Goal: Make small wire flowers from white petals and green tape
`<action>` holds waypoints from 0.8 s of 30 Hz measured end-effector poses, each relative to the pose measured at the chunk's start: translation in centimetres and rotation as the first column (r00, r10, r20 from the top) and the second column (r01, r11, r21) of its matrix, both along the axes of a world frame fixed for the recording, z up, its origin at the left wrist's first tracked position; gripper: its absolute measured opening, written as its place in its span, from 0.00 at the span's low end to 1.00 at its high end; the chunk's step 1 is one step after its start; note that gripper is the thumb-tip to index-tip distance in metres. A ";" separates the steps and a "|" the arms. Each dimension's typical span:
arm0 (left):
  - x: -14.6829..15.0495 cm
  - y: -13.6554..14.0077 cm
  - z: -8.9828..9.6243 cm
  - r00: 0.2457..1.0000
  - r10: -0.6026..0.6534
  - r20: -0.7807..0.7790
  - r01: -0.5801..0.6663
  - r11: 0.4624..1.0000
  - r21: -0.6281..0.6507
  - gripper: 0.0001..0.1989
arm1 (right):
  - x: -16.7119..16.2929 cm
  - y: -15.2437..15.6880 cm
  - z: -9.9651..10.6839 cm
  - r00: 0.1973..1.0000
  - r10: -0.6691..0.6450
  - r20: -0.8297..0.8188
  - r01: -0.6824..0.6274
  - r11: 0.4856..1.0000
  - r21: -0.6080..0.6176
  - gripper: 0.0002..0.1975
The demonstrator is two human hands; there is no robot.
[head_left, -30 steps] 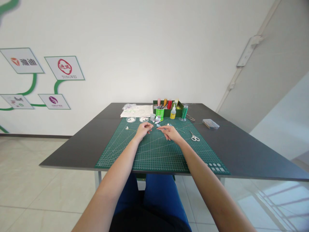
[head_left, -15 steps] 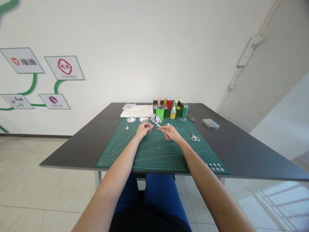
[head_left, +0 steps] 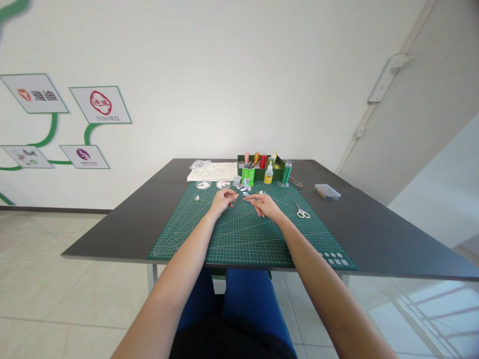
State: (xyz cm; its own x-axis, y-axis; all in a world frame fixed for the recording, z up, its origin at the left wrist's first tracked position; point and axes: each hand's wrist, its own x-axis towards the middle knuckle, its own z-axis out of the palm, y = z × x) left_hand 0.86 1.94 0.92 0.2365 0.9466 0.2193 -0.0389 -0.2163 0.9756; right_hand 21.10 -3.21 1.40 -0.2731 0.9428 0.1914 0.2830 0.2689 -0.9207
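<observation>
Over the green cutting mat [head_left: 239,239], my left hand [head_left: 223,200] is closed in a pinch, its fingertips on something too small to make out. Facing it, my right hand [head_left: 265,205] also has thumb and index finger pressed together, at the edge of a small pale-blue piece; what it grips is too small to name. Just beyond the fingertips lie shiny bluish pieces [head_left: 245,188]. A small white flower on a thin stem [head_left: 197,198] rests left of my left hand. White-handled scissors [head_left: 303,213] lie to the right of my right hand.
Behind my hands stand a bright green can [head_left: 248,175], a glue bottle [head_left: 268,174], a green glitter tube [head_left: 286,173] and a green box [head_left: 277,174] of colored tubes. Two shallow dishes [head_left: 203,185] and paper sheets [head_left: 213,172] sit left. A clear case [head_left: 327,191] lies right.
Both hands stay in nearly the same place. A shiny piece that stood up in front of the green can no longer shows there in the same way.
</observation>
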 end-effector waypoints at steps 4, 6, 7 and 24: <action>0.0 0.0 0.0 1.000 -0.005 0.018 0.005 1.000 -0.002 0.16 | 0.0 0.0 0.0 1.000 -0.006 0.009 0.006 1.000 0.003 0.25; 0.0 0.0 0.0 1.000 0.001 0.025 -0.001 1.000 -0.009 0.16 | 0.0 0.0 0.0 1.000 -0.006 0.011 0.005 1.000 0.007 0.25; 0.1 0.1 0.0 1.000 0.004 0.024 -0.004 1.000 -0.011 0.15 | 0.0 0.0 0.0 1.000 -0.004 0.010 0.004 1.000 0.007 0.25; 0.1 0.1 0.0 0.999 0.038 0.016 -0.038 0.999 -0.018 0.13 | 0.1 0.1 0.0 1.000 0.013 0.012 -0.013 1.000 0.004 0.25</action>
State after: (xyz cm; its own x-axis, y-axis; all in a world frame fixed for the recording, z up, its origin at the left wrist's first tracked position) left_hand 0.94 2.03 0.93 0.1969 0.9585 0.2064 -0.0469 -0.2011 0.9784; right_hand 21.19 -3.16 1.40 -0.2880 0.9381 0.1923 0.2900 0.2768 -0.9161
